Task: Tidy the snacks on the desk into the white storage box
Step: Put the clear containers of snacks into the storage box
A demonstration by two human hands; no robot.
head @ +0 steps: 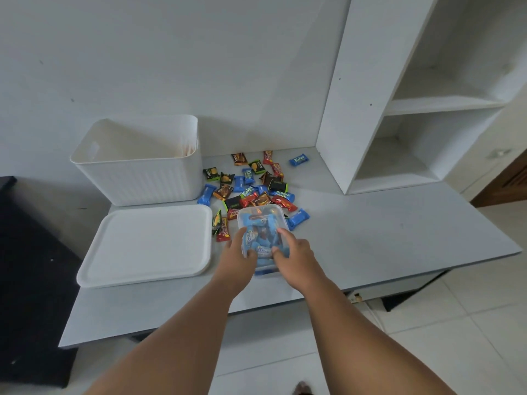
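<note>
Head cam: left hand [238,253] & right hand [295,252] both gripped clear plastic tub [263,216] w/ snacks; best kept level toward white ribbed storage box [137,178], 10 o'clock.

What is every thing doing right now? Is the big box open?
White box: open, lid off.
Lid: flat on the desk, beside the box.
Clear tub: held, blue snacks inside.
Loose snacks: scattered on the desk.
Left hand: grips the tub.
Right hand: grips the tub.
</note>
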